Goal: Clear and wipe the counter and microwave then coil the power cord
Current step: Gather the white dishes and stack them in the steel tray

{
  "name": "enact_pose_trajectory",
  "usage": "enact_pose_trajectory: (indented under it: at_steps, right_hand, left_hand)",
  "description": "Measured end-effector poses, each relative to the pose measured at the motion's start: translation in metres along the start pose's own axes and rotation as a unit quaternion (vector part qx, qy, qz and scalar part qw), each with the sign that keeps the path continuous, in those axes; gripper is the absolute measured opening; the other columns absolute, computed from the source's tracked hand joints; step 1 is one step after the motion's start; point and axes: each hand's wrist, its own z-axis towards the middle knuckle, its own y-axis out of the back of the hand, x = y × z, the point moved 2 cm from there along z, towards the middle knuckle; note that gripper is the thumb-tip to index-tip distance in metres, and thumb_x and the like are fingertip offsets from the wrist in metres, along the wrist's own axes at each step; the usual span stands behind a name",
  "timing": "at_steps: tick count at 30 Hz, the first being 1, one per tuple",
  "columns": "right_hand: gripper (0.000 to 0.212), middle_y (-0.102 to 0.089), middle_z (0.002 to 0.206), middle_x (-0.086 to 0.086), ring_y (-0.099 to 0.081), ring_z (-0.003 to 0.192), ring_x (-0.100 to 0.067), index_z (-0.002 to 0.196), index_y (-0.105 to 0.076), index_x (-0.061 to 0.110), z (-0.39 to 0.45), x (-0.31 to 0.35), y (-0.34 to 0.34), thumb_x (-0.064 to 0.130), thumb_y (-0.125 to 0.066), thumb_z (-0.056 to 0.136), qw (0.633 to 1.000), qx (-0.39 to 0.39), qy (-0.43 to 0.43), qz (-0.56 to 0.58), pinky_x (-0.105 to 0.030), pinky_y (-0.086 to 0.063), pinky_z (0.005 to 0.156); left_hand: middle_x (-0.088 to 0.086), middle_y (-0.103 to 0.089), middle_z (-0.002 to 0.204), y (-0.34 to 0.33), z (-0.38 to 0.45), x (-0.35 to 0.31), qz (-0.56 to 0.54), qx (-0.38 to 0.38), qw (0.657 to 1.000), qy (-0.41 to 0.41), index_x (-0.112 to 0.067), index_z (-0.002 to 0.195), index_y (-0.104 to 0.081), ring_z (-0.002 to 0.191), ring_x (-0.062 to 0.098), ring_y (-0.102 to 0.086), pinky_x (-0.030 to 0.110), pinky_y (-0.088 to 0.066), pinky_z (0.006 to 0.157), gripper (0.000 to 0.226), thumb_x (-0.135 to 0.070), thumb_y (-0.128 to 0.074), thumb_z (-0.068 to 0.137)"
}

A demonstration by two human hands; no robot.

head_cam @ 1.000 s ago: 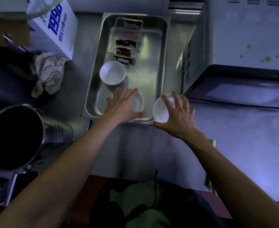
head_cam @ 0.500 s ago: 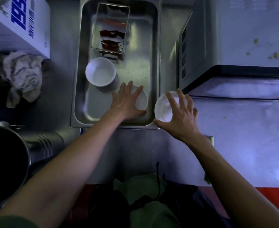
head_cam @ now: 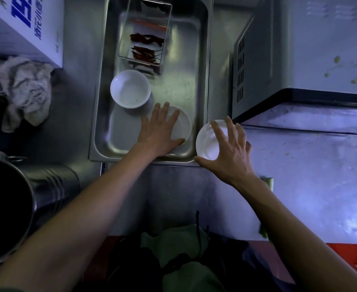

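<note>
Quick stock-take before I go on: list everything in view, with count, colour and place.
Steel tray: one, silver, counter centre.
White ceramic bowls: three; one free in tray, one in tray under left hand, one held over tray's right rim.
Wire basket of dried red chillies: one, tray's far end.
Microwave: one, grey, food-spattered, right.
Crumpled rag: one, off-white, left.
Cardboard box: one, white and blue, far left.
Metal pot: one, near left.
Hands: left flat on bowl; right grips bowl.

Steel counter [head_cam: 173,186] carries tray [head_cam: 203,81], microwave [head_cam: 278,60], rag [head_cam: 26,91].

tray [head_cam: 101,114]: two bowls [head_cam: 130,88], basket [head_cam: 146,32] behind | microwave [head_cam: 299,60] right | cloth [head_cam: 23,91], seemingly, left
</note>
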Motion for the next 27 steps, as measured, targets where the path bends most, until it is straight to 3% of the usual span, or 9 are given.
enact_pose_trajectory:
  at_steps: [5, 10, 18, 27]
  right_hand:
    - [0.112, -0.002, 0.166, -0.004, -0.006, 0.149, -0.038, 0.155, -0.011, 0.039, 0.02, 0.029, 0.007, 0.077, -0.068, 0.066, 0.999, -0.005, 0.033, -0.005, -0.066, -0.03, 0.109]
    - [0.112, -0.002, 0.166, -0.005, -0.008, 0.148, -0.039, 0.156, -0.013, 0.037, 0.043, 0.072, 0.011, 0.077, -0.066, 0.065, 0.996, -0.035, 0.083, 0.011, -0.067, -0.03, 0.107]
    - [0.112, 0.007, 0.166, -0.001, 0.001, 0.151, -0.038, 0.156, -0.006, 0.038, 0.081, 0.107, -0.036, 0.075, -0.067, 0.07, 0.993, 0.05, 0.101, -0.043, -0.067, -0.023, 0.112]
    - [0.111, 0.01, 0.167, -0.004, 0.007, 0.151, -0.041, 0.157, -0.004, 0.036, 0.097, 0.108, -0.079, 0.073, -0.066, 0.072, 0.989, 0.101, 0.078, -0.078, -0.07, -0.016, 0.113]
  left_hand:
    - [0.006, -0.026, 0.16, 0.009, -0.028, 0.027, -0.039, -0.025, 0.998, 0.039, -0.022, 0.153, -0.022, 0.147, 0.028, -0.021, 0.054, -0.028, 0.112, 0.078, -0.058, -0.052, 0.09]
    - [0.004, -0.052, 0.14, 0.023, -0.05, 0.048, -0.085, -0.067, 0.992, 0.062, -0.02, 0.134, -0.048, 0.131, 0.028, -0.043, 0.047, -0.04, 0.098, 0.053, -0.044, -0.059, 0.088]
    - [0.004, -0.047, 0.146, 0.024, -0.065, 0.077, -0.103, -0.049, 0.989, 0.094, -0.016, 0.142, -0.045, 0.136, 0.026, -0.039, 0.047, -0.04, 0.102, 0.055, -0.037, -0.057, 0.093]
    - [0.006, -0.053, 0.138, 0.027, -0.065, 0.078, -0.136, -0.058, 0.985, 0.086, -0.012, 0.13, -0.053, 0.132, 0.029, -0.041, 0.047, -0.04, 0.099, 0.043, -0.029, -0.058, 0.091]
